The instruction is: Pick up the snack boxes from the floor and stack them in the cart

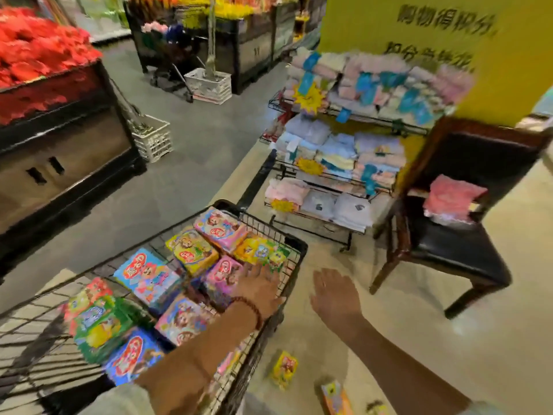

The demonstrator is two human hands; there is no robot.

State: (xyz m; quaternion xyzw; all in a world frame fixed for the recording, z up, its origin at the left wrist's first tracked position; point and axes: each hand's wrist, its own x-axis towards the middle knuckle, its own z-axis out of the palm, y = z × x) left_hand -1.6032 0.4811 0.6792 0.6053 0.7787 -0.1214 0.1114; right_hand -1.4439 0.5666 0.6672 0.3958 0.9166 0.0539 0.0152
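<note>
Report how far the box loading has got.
Done: many colourful snack boxes lie in the black wire cart. In hand: nothing; the left hand reaches over the boxes, the right hand hangs open outside. Left: a yellow box and an orange box on the floor.

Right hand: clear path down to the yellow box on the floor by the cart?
Probably yes. The right hand is open, holds nothing, outside the cart; only bare floor shows between it and the yellow box.

We see a wire rack (pixel 338 163) of folded towels beside a dark wooden chair (pixel 449 235) carrying a pink packet (pixel 453 199), white crates (pixel 154 137) and a yellow sign (pixel 449 31)
</note>
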